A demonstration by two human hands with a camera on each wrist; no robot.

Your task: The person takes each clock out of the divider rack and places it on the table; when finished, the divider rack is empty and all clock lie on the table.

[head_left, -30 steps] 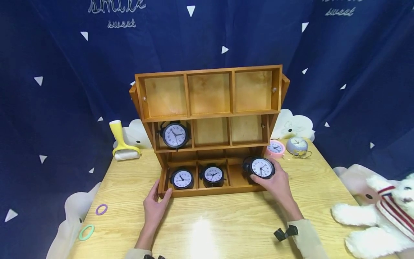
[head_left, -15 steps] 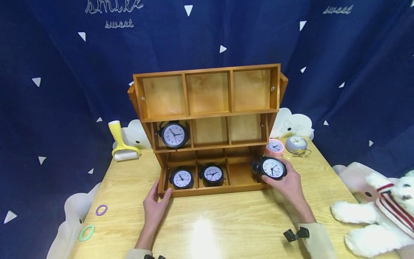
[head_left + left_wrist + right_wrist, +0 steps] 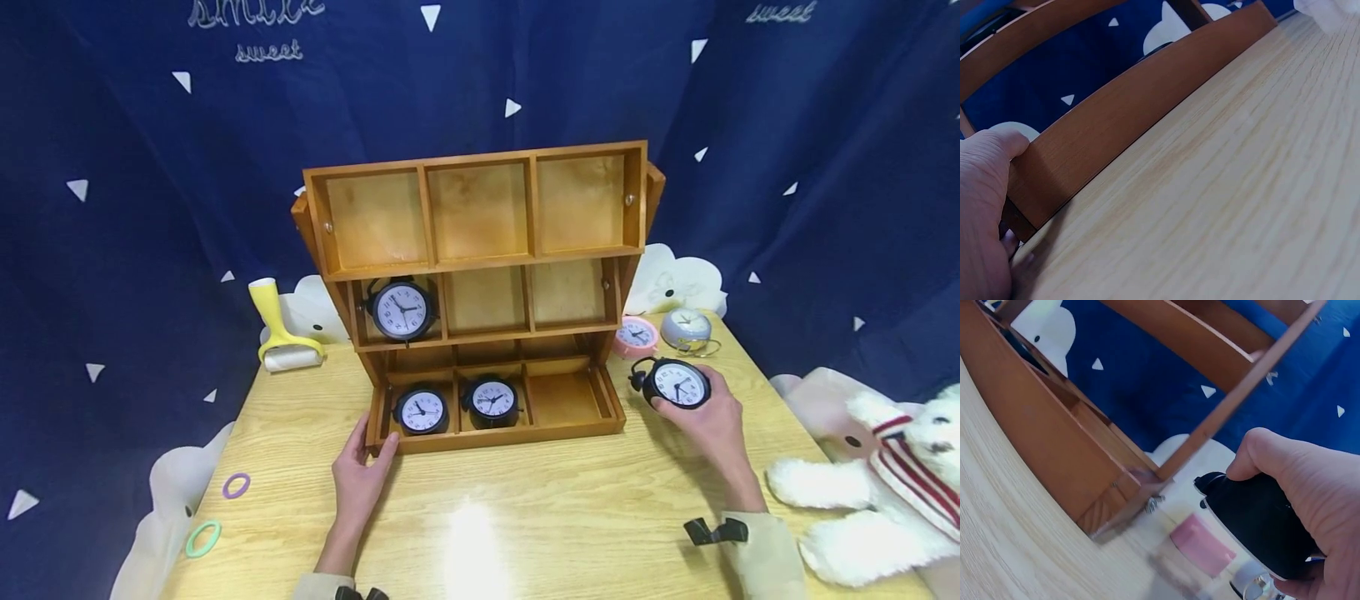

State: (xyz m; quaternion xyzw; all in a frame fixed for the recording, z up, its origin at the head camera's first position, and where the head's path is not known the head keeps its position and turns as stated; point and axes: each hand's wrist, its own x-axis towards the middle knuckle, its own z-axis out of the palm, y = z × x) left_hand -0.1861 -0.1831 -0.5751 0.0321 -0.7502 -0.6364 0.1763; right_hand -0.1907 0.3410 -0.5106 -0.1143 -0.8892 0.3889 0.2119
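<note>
My right hand (image 3: 712, 421) holds a black twin-bell alarm clock (image 3: 678, 383) by its body, to the right of the wooden shelf (image 3: 502, 435) and above the table. In the right wrist view the dark side of that clock (image 3: 1266, 519) shows between thumb and fingers. My left hand (image 3: 362, 479) grips the front left corner of the shelf's lowest tier, thumb over the front board (image 3: 1116, 112). Two black clocks sit in that tier, one in the left compartment (image 3: 422, 412) and one in the middle (image 3: 491, 402). Another black clock (image 3: 401, 310) stands in the middle tier's left compartment.
Behind the right hand stand a pink clock (image 3: 636, 337) and a grey-blue clock (image 3: 686, 329). A yellow-handled lint roller (image 3: 285, 333) lies left of the shelf. Purple (image 3: 236, 485) and green (image 3: 202, 539) rings lie at the table's left edge; a white plush toy (image 3: 870, 517) sits right.
My right hand has carried the black clock out of the lowest tier's right compartment and to the right, past the shelf's end. The left hand has stayed at the corner.
</note>
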